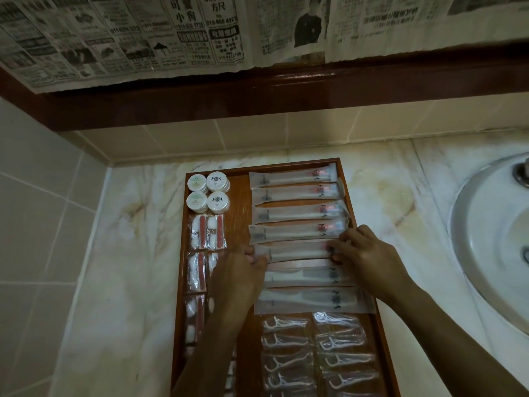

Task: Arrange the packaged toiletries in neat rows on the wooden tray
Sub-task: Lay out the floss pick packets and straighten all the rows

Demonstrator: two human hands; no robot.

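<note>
A long frosted-plastic toothbrush packet [297, 251] lies crosswise at the centre of the frame, fifth in a column of such packets on the reddish-brown wooden tray [347, 202]. The left hand [243, 270] pinches its left end with curled fingers; the right hand [363, 250] pinches its right end the same way. Four matching packets [294, 206] lie above it, two longer comb packets [309, 290] below. Clear floss-pick sachets [317, 353] fill the lower right of the tray. Round white soap packs [208, 191] sit at its upper left, with cotton-bud packets [207, 232] beneath them. The tray rests on a cream marble counter [128, 253], beside a white basin [492, 224] at the right edge. Newspaper sheets [143, 32] cover the wall along the top.
</note>
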